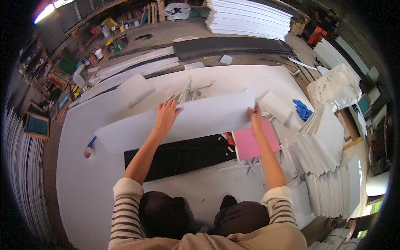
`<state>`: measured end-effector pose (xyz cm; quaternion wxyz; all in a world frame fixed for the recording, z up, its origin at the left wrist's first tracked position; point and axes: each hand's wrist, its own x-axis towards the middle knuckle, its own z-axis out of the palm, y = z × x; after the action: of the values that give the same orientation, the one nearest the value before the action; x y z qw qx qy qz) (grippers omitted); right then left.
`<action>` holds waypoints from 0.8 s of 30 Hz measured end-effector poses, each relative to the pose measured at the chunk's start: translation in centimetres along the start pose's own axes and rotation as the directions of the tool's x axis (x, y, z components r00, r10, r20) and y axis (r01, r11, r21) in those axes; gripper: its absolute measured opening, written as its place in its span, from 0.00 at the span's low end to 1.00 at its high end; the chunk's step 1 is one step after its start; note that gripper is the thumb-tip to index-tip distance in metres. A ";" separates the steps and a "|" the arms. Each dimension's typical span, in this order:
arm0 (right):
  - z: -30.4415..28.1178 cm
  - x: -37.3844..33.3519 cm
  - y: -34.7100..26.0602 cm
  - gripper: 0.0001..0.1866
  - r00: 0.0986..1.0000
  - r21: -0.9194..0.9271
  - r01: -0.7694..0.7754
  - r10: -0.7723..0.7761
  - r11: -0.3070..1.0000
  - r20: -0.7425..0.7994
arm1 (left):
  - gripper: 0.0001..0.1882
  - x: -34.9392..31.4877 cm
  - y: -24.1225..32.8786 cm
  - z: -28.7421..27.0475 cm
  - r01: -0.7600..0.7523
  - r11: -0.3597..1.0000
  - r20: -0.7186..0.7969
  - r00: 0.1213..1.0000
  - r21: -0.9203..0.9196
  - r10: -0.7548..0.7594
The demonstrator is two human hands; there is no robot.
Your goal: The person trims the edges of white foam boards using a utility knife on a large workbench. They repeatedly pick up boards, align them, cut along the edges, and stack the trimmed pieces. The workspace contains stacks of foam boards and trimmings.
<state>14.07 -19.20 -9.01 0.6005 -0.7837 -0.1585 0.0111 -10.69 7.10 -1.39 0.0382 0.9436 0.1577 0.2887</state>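
A long white board point(208, 114) is raised and tilted in front of me, its lower left end near the white work surface point(83, 191). My left hand point(168, 113) is closed over its upper edge, left of the middle. At the board's right end, my right hand point(255, 116) grips the edge with the thumb on the near face. Nearer to me lies a black flat strip point(179, 156), partly covered by white scraps at its right end. Beside it, under my right forearm, is a pink sheet point(250, 143). A small red object point(229, 138) shows between them.
Thin white offcuts point(189, 89) lie beyond the board. On the right are a blue crumpled glove or cloth point(302, 109) and stacks of white sheets point(316, 141). A tape-like roll with a blue part point(88, 151) sits at left. My dark-clad knees point(241, 218) rest at the near side.
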 end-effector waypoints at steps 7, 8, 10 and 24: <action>5.8 -4.8 7.3 0.30 0.978 -0.493 -0.020 0.118 0.870 0.169 | 0.16 -0.2 0.4 5.9 0.006 0.994 -0.012 1.000 0.109 -0.005; 5.1 -5.2 9.6 0.26 0.993 -0.595 0.084 -0.016 0.799 0.119 | 0.17 0.8 1.4 7.4 0.034 0.997 -0.048 0.998 0.074 -0.031; 6.4 -7.2 9.1 0.24 0.949 -0.532 0.247 -0.092 0.810 0.301 | 0.24 0.3 0.4 8.7 0.111 0.984 -0.067 0.992 0.138 -0.103; 10.0 -7.8 6.8 0.30 0.852 -0.743 0.418 0.059 0.524 0.521 | 0.35 1.4 -1.6 11.8 0.237 0.967 -0.034 0.972 0.097 -0.234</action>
<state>6.22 -13.39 -19.60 0.0904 -0.9214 -0.3721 0.0657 -3.50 9.31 -10.66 0.0228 0.9156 0.2835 0.2844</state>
